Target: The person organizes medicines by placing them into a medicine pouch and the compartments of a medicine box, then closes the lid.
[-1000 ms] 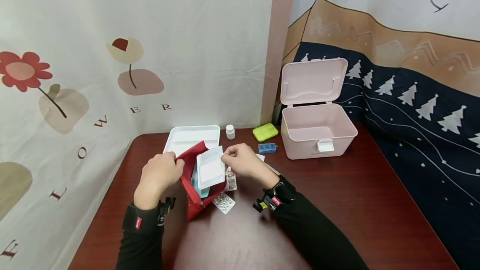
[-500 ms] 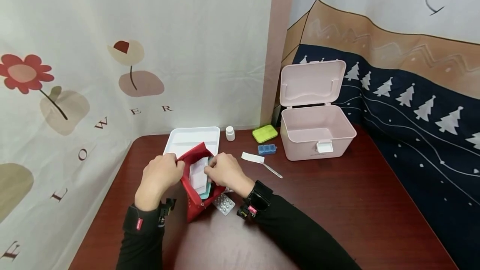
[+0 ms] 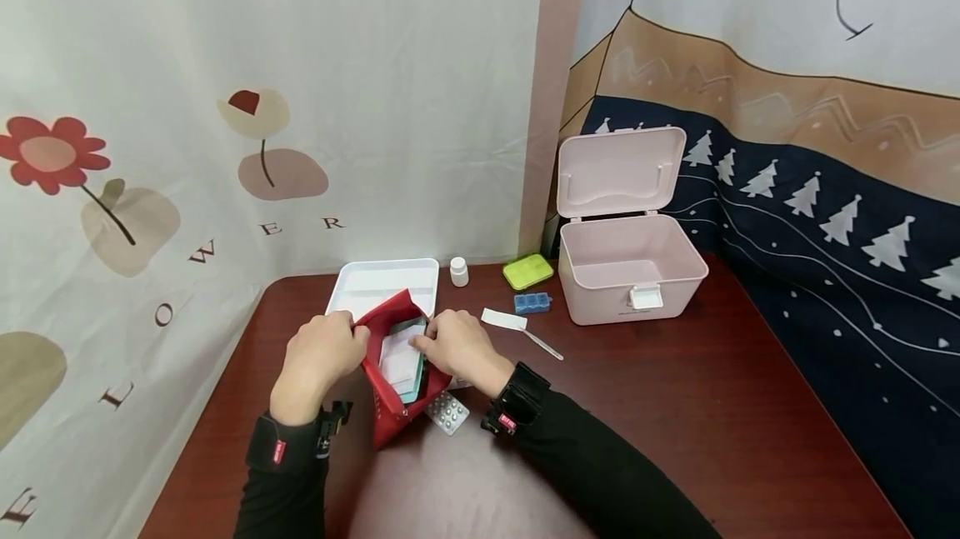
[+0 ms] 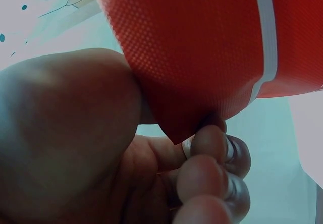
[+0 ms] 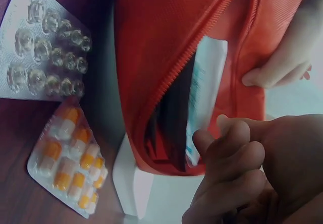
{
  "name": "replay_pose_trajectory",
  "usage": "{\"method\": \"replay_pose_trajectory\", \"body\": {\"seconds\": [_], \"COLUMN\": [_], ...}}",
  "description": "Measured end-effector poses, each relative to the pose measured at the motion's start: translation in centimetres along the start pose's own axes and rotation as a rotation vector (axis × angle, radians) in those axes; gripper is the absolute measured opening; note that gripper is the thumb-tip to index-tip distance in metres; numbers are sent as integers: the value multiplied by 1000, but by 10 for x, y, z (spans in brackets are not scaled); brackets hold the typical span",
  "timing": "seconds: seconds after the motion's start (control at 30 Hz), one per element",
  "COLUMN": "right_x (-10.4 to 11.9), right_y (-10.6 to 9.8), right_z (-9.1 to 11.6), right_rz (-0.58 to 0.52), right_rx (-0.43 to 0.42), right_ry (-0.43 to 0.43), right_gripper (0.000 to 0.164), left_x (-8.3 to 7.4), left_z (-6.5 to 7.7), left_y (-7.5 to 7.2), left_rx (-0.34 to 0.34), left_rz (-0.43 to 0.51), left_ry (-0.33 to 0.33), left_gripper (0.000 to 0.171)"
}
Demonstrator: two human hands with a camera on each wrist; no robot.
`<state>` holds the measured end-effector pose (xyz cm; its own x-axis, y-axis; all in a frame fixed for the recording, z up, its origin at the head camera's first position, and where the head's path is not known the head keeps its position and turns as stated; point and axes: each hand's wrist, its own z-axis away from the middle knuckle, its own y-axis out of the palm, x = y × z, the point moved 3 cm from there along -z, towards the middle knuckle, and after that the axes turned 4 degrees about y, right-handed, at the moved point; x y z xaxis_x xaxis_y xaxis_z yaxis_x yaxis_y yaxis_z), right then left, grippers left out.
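Note:
A red zip pouch [image 3: 388, 418] stands unzipped on the table. My left hand [image 3: 318, 364] pinches its left rim between thumb and fingers; the left wrist view shows the pouch corner [image 4: 174, 118] in that pinch. On the opposite side, my right hand [image 3: 457, 347] holds the right end of the rim, fingers curled and thumb over the opening. Inside lie a flat white packet [image 3: 397, 360] and a teal-edged piece [image 3: 412, 391] behind it. Beside the pouch are a silver blister pack [image 3: 448, 412] and a blister pack of orange-and-white capsules [image 5: 70, 161].
Behind the pouch sits a white tray [image 3: 386, 276]. Further right are a white bottle [image 3: 459, 271], a green case [image 3: 528, 271], a blue pill box [image 3: 532, 302], a white strip [image 3: 504, 319] with a thin stick [image 3: 543, 345], and a pink box [image 3: 630, 276] with its lid raised.
The right hand has lowered the white packet into the pouch and moved left onto the pouch's rim, uncovering the white strip and stick. The left hand keeps its hold on the rim.

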<state>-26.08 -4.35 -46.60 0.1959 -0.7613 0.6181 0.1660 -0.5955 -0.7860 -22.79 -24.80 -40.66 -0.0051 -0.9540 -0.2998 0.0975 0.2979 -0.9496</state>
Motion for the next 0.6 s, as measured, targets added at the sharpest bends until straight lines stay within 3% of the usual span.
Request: {"method": "replay_pose_trajectory", "body": {"seconds": [0.33,0.6], "right_x": [-20,-63], "right_y": [-33,-60], "right_z": [3,5], "right_rz": [-91,-164], "right_rx": [-46,-61], "right_ry": [-17,78], "right_gripper": [44,38], "left_x": [0,1], "left_z": [0,0], "left_y": [-2,-2], "left_rx": [6,7], "left_rz": [-2,-3], "left_ry": [-5,-6], "left_gripper": [41,41]}}
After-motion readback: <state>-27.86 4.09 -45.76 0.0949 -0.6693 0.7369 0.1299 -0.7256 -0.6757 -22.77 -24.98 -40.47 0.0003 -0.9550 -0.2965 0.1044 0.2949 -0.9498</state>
